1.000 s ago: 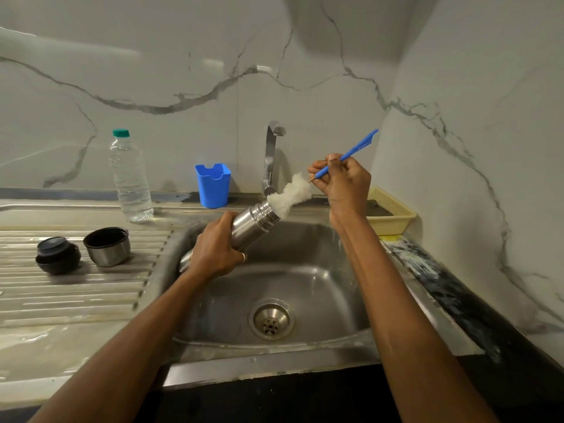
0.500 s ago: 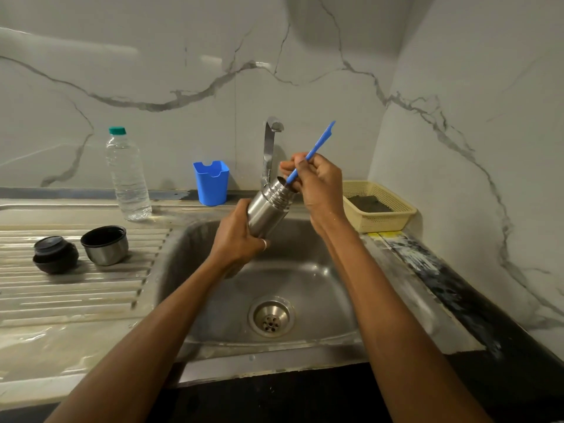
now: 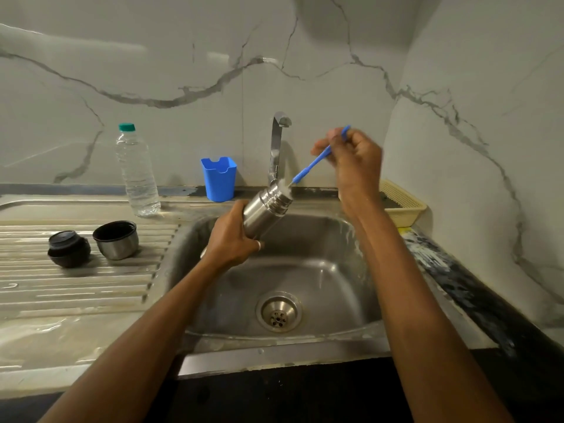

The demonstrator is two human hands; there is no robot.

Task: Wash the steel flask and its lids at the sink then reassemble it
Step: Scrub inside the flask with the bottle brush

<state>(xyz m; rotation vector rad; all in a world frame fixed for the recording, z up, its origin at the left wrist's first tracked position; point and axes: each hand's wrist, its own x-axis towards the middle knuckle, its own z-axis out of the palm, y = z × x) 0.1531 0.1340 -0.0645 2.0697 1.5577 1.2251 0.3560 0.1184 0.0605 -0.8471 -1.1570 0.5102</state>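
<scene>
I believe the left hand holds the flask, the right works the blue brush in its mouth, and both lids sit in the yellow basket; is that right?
Not quite: the head view shows the black lid and the steel cup lid on the draining board, not in the yellow basket. Otherwise yes.

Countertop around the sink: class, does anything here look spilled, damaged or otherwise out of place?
Yes. The black counter right of the sink carries white, patchy smears, as if scuffed or stained. The drainboard on the left shows a cloudy wet film near its front edge. Nothing else stands out.
</scene>
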